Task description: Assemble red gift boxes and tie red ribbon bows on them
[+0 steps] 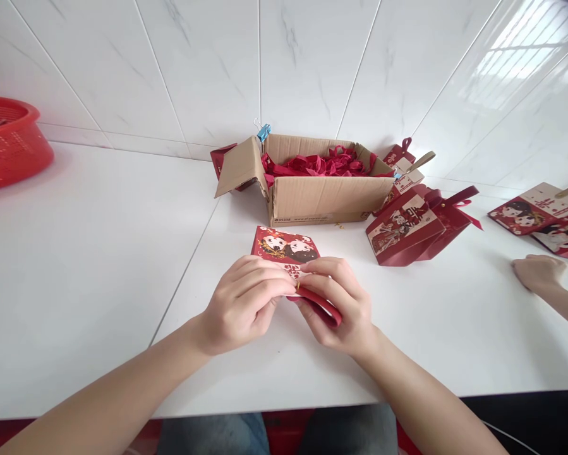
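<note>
One red bag (pixel 286 243) lies flat in front, its near end between the hands. The left hand (pixel 243 303) is half curled, pinching the bag by a gold stud (pixel 297 285). The right hand (pixel 343 309) curls round the looped strap (pixel 328 308). Lining up strap and stud seems to need a firm pinch. At 1 o'clock, a brown box (pixel 321 197) holds heaped red ribbons (pixel 316 165). A red basket (pixel 18 151) sits at 10 o'clock.

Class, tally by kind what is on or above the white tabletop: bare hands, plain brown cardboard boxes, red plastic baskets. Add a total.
Bare hands: 3 (left hand, right hand, another person's hand)
Plain brown cardboard box: 1
Round red plastic basket: 1
Total: 5
</note>
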Demonstrator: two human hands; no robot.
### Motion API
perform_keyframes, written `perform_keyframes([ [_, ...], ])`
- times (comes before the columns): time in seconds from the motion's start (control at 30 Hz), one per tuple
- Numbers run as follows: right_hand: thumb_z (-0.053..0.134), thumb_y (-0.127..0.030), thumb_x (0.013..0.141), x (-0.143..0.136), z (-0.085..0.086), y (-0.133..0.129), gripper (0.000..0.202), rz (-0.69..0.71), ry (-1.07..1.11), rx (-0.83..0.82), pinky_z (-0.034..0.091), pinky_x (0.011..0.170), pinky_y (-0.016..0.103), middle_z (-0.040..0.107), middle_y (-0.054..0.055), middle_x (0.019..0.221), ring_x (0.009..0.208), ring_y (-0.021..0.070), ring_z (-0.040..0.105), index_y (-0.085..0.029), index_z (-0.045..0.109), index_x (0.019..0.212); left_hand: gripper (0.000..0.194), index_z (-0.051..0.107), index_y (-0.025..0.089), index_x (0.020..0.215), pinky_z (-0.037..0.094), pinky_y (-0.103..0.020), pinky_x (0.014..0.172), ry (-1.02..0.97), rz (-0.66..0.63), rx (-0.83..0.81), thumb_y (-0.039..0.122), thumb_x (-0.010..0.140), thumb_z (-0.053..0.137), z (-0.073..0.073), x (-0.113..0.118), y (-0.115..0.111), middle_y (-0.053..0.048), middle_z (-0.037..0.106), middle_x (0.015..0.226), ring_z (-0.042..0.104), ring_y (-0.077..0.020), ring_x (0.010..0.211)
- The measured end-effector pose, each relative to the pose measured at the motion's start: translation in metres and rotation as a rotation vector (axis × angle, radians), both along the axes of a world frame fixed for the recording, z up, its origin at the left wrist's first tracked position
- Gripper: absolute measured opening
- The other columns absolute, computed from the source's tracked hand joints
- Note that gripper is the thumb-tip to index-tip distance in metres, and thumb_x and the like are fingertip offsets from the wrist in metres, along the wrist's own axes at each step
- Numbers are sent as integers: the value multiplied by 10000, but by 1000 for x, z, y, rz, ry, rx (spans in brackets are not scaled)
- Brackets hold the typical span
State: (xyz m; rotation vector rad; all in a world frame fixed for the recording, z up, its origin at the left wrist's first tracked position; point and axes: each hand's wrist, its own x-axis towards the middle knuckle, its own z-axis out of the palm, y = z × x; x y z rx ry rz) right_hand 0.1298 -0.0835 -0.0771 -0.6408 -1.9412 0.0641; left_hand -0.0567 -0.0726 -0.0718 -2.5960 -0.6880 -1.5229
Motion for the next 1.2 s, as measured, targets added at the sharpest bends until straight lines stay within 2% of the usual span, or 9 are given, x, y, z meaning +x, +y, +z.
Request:
perform_keyframes([
  [0.2, 615, -90, 785, 0, 2, 1, 288, 29, -7, -3, 553, 787, 418, 614, 110, 972, 934, 230, 592, -179, 567, 1055, 254, 615, 148, 908, 545, -364, 726, -18, -42, -14, -54, 765, 561, -1, 0, 0, -73, 704, 890, 654, -194, 848],
  [0.43, 616, -98, 786, 0, 2, 3, 256, 2, -24, 23, 557, 782, 409, 606, 127, 1018, 939, 231, 607, -177, 596, 1029, 238, 598, 187, 927, 560, -349, 783, -33, -38, -48, -12, 817, 528, 2, 2, 0, -70, 710, 998, 662, -192, 959],
  [0.63, 654, -95, 779, 2, 4, 2, 297, -5, 40, -36, 583, 735, 369, 614, 103, 983, 935, 220, 633, -206, 589, 1047, 252, 586, 191, 930, 562, -355, 747, -42, -35, -49, -19, 805, 528, 4, 3, 0, -71, 724, 983, 676, -197, 929],
  [0.8, 660, -116, 778, 2, 6, 1, 310, -28, 48, -48, 589, 732, 394, 616, 94, 996, 950, 233, 633, -232, 574, 1053, 251, 580, 183, 918, 553, -349, 738, -21, -19, -36, -30, 796, 526, 1, 3, -1, -61, 738, 929, 695, -187, 889],
  [1.2, 675, -151, 799, 2, 6, -1, 285, -52, 22, -81, 585, 750, 397, 594, 123, 1069, 977, 237, 613, -202, 644, 1077, 241, 626, 176, 950, 551, -327, 717, 33, 42, 68, -4, 800, 570, -2, 0, 2, -42, 749, 910, 686, -200, 897],
])
